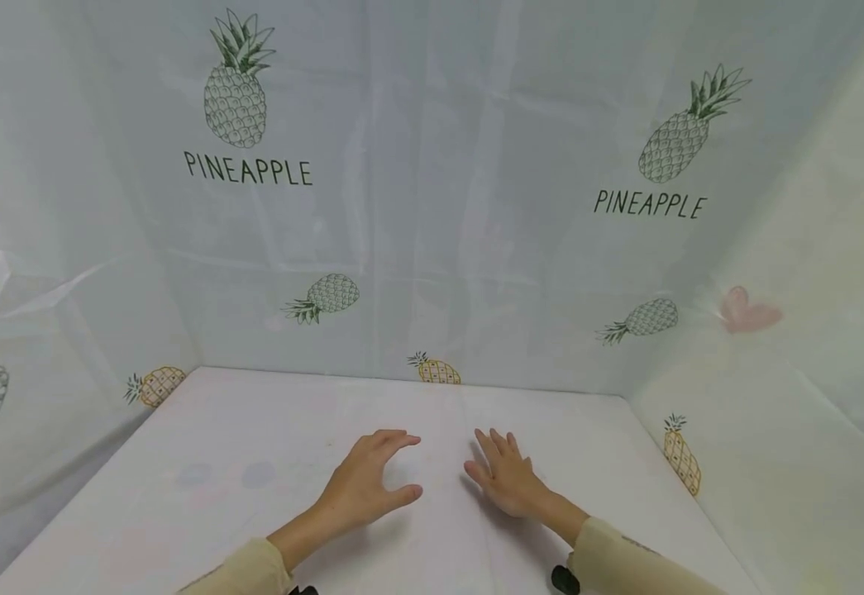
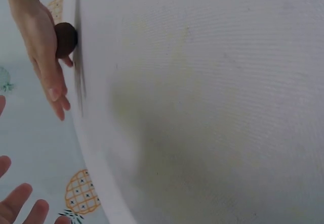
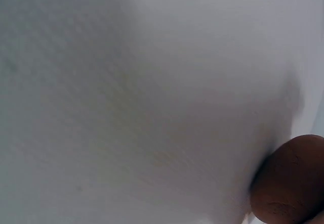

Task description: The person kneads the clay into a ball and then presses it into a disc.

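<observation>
At the far left, the pineapple-printed sheet (image 1: 253,248) hung as a backdrop and ran round to the right side, seemingly to screen the work area. Below it lay the white-covered bench (image 1: 216,430), carrying only faint coloured stains. The left hand (image 1: 363,483) was poised just above the cloth near the middle, released and holding nothing, its fingers arched with the thumb spread as if spanning a patch of fabric. Just beside it, slightly apart, the right hand (image 1: 509,481) lay nearly flat on the cloth, fingers straight and loosely splayed, likewise grasping nothing. Both beige sleeves (image 1: 625,562) came in from the near edge. The wrist views showed mostly blurred white cloth, so whether the palms truly pressed down could not be told.
</observation>
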Demonstrator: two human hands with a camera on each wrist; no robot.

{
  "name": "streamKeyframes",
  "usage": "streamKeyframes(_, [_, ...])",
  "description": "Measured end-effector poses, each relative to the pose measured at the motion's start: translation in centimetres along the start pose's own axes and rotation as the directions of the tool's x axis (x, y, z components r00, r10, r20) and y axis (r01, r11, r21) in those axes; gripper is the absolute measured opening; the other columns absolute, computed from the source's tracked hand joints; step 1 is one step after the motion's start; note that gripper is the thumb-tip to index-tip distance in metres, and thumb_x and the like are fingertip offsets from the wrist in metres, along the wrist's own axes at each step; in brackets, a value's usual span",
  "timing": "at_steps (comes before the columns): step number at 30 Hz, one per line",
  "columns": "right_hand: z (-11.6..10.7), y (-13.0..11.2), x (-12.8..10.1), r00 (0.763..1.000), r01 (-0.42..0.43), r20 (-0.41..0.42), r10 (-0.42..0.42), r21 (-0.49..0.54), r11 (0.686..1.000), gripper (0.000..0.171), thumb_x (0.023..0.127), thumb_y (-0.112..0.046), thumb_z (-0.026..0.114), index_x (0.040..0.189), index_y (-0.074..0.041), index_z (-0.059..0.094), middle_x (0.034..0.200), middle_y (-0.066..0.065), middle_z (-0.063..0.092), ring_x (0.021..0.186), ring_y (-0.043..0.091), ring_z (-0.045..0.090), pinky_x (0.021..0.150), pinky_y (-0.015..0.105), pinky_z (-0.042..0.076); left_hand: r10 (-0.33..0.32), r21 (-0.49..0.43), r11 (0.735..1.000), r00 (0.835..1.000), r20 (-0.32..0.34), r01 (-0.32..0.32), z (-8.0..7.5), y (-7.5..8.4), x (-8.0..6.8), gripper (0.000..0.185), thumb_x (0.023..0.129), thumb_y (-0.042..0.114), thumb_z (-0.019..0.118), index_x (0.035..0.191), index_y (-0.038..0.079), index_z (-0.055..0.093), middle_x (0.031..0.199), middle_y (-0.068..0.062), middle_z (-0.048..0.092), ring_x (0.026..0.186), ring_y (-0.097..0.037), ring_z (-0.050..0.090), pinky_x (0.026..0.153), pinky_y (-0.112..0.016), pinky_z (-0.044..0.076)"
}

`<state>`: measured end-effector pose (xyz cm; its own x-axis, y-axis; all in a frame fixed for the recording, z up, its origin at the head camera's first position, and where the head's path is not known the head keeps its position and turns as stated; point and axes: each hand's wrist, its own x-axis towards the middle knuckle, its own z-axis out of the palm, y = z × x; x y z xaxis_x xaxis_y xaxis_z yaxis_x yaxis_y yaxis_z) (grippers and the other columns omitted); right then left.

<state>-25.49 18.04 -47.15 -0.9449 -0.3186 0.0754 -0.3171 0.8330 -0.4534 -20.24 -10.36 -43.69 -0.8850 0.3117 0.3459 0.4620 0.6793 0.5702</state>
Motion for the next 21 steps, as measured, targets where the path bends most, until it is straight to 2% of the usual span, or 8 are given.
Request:
streamKeyframes(3, [0.5, -0.3, -0.1, 1.000, -0.006, -0.006, 0.006, -0.050, 0.999, 0.071, 0.109, -0.053, 0.050, 0.164, -0.009, 0.040, 0.168, 0.029, 0.033, 0.157, 0.059, 0.014, 0.114, 0.088, 0.010, 0.000, 0.032, 0.999, 1.000, -0.011, 0.000, 0.1, -0.1, 0.0, 0.062, 0.087, 0.040, 0.088, 0.142, 0.024, 0.066, 0.151, -0.002, 0.058, 0.133, -0.030, 0.056, 0.096, -0.058, 0.056])
streamKeyframes(7, [1.6, -0.2, 0.2, 0.998, 0.031, -0.052, -0.037, -0.116, 0.993, 0.070, 0.107, -0.057, 0.051, 0.163, -0.015, 0.044, 0.167, 0.028, 0.035, 0.156, 0.059, 0.017, 0.115, 0.088, 0.005, -0.014, 0.077, 0.997, 0.999, -0.030, 0.016, 0.1, -0.5, 0.1, 0.059, 0.086, 0.035, 0.089, 0.139, 0.022, 0.069, 0.148, -0.003, 0.060, 0.131, -0.032, 0.057, 0.097, -0.059, 0.055])
streamKeyframes(13, [3.5, 1.1, 1.0, 0.989, 0.042, -0.133, -0.071, -0.211, 0.977, 0.076, 0.105, -0.067, 0.046, 0.168, -0.027, 0.033, 0.175, 0.020, 0.022, 0.159, 0.054, 0.011, 0.113, 0.088, -0.002, -0.051, 0.124, 0.991, 0.997, -0.057, 0.058, -0.3, -1.3, 0.1, 0.057, 0.086, 0.036, 0.090, 0.137, 0.022, 0.070, 0.147, -0.004, 0.061, 0.134, -0.033, 0.056, 0.101, -0.061, 0.053])
streamKeyframes(17, [4.2, 1.8, 1.3, 0.980, 0.025, -0.185, -0.070, -0.235, 0.972, 0.080, 0.103, -0.071, 0.045, 0.169, -0.027, 0.030, 0.175, 0.020, 0.020, 0.159, 0.055, 0.013, 0.111, 0.091, -0.002, -0.053, 0.141, 0.988, 0.996, -0.070, 0.063, -0.6, -1.7, 0.4, 0.057, 0.086, 0.036, 0.090, 0.137, 0.022, 0.070, 0.147, -0.005, 0.062, 0.136, -0.034, 0.055, 0.103, -0.062, 0.051])
streamKeyframes(21, [4.3, 2.1, 1.3, 0.984, -0.005, -0.175, -0.044, -0.267, 0.964, 0.083, 0.102, -0.076, 0.040, 0.170, -0.031, 0.025, 0.176, 0.019, 0.017, 0.159, 0.054, 0.012, 0.110, 0.091, -0.002, -0.062, 0.163, 0.984, 0.995, -0.076, 0.074, -0.7, -1.8, 0.8, 0.057, 0.085, 0.037, 0.090, 0.137, 0.024, 0.070, 0.146, -0.004, 0.062, 0.136, -0.033, 0.055, 0.103, -0.061, 0.051])
